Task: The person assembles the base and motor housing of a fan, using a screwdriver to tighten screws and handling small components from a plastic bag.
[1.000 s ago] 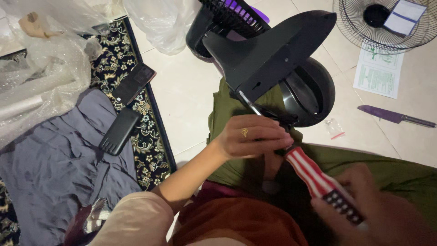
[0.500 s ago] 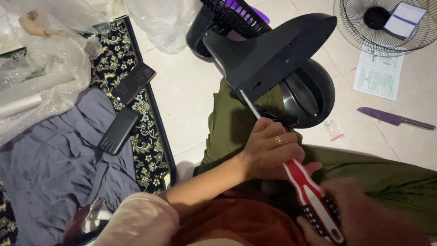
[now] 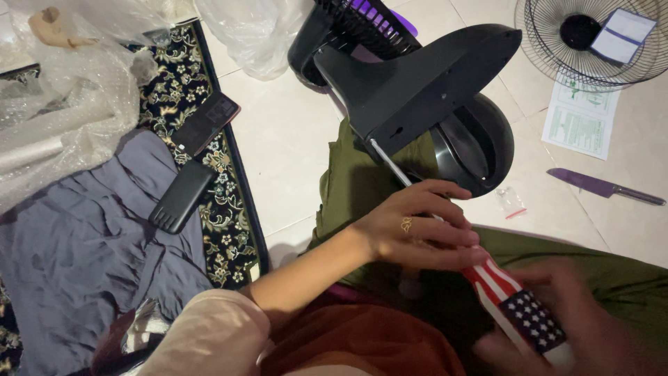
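- Screwdriver (image 3: pixel 487 275): runs from the lap at 5 o'clock up toward 11, its tip at the underside of the black fan base (image 3: pixel 417 83), which is propped on the green-clad leg at centre frame.
- Left hand (image 3: pixel 417 226): fingers curled loosely round the shaft where it meets the handle, guiding it rather than clamping it.
- Right hand (image 3: pixel 577 327): blurred at 5 o'clock, wrapped on the butt of the striped handle; how tight the grip is, cannot tell.
- Handling, my read: steel shaft is stiff and thin, slick under fingers; the fat plastic handle is where to take hold for torque.
- Fan base looks like light, hollow, rigid plastic, and could rock on the leg if pushed hard.
- Nearby: purple knife (image 3: pixel 602 186) on the tile at 3 o'clock, wire grille (image 3: pixel 536 35) at 1, dark phone (image 3: pixel 207 124) on the rug at 10.
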